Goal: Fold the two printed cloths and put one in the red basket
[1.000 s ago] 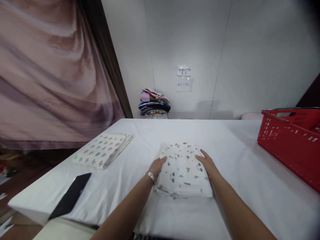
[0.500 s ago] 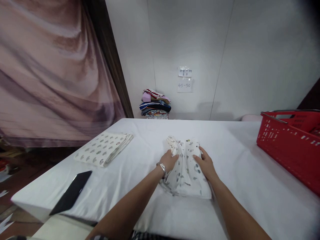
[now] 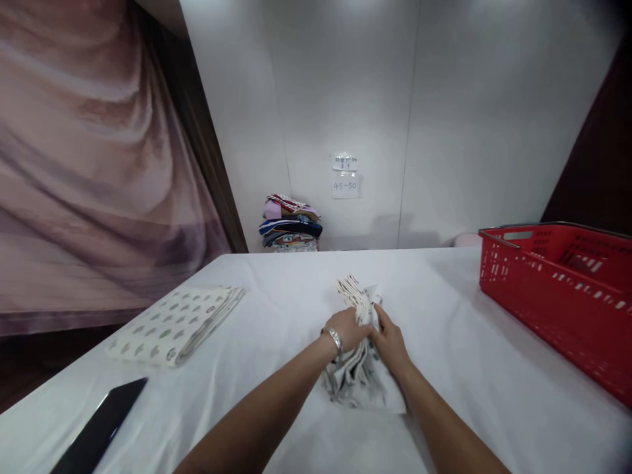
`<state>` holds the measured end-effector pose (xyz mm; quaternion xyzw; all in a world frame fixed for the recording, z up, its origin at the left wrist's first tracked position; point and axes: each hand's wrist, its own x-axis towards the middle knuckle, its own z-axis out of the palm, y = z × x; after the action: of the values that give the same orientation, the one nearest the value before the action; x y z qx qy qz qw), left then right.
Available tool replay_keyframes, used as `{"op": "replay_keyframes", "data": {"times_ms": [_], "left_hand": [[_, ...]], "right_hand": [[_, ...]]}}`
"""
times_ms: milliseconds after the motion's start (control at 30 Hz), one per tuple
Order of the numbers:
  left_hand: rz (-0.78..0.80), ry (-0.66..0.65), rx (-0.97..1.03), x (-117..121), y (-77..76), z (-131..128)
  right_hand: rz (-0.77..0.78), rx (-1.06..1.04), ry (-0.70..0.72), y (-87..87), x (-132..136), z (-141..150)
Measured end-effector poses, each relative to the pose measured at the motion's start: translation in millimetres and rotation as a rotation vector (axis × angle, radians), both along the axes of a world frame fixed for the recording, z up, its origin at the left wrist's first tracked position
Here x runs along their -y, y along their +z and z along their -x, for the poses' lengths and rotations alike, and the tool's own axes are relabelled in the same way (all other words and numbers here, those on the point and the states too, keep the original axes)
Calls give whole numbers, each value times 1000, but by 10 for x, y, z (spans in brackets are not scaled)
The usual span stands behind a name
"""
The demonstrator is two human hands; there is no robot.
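A folded white cloth [image 3: 368,385] with a small grey print is bunched in the middle of the table, its layered edges standing up at the far end. My left hand [image 3: 347,329], with a silver bracelet at the wrist, is closed round the left side of the cloth. On the other side my right hand [image 3: 388,341] grips the cloth, fingers and thumb pressing it toward the left. Both hands almost meet over the gathered folds. Some fingertips are hidden in the fabric.
A second folded cloth [image 3: 175,324] with a grey cloud-like print lies on the left of the white-covered table [image 3: 276,289]. Nearer is a black flat object [image 3: 101,428]. A red basket [image 3: 548,309] stands at right. Stacked fabrics [image 3: 291,224] sit beyond the far edge, below paper signs [image 3: 346,184].
The printed cloth was flat between my hands; my left hand moved right, pushing its left side up into a bunch. My hands came together, and the view shifted.
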<state>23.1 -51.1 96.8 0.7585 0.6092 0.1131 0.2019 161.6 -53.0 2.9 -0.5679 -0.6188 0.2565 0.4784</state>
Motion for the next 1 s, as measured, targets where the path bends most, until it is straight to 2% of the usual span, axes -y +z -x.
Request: {"op": "replay_keyframes", "data": {"times_ms": [67,133,233,300,500,633,800,867,1000], "left_hand": [[58,-41,135,-23,15,34],[181,-53,315,-33,26,86],[434,8,590,-9,40,161],[544,50,741,28,39,193],[561,206,972,138,-33,207],[633,178,1143,189,-76,242],[677,102,1265,231,-103,304],[699,86,1313,249,-111,296],[693,143,1391,325,-114,233]], "right_hand": [[-6,-34,-9,-15,-17,-7],[-1,-74,-11,-10,-27,-8],[21,-147,-4,34,-30,-10],[43,-189,7,72,-28,-15],[88,-286,97,145,-5,-4],[121,-321,131,228,-9,-18],[218,-123,264,510,-73,-156],[260,-19,314,686,-85,-213],[327,300,376,1100,-33,-222]]}}
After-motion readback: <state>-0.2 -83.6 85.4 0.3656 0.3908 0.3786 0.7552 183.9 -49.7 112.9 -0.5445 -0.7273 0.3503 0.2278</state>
